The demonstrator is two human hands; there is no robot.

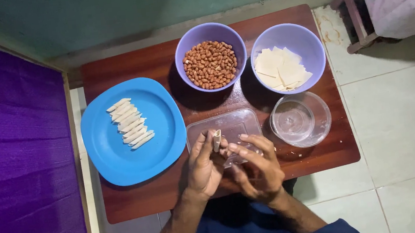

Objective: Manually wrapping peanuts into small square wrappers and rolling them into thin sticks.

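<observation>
**A folded wrapper pinched above a clear tray**

A small folded wrapper [216,141] is gripped upright by the left hand [204,166]; it is touched by the curled fingers of the right hand [258,167]. A clear plastic tray [229,123] lies beneath. Finished rolls [131,123] are lined on a blue plate [161,147]. Peanuts [210,64] fill one purple bowl [186,43], pale square sheets [281,68] another [308,42]. A glass bowl [300,119] sits just beside the tray.
</observation>
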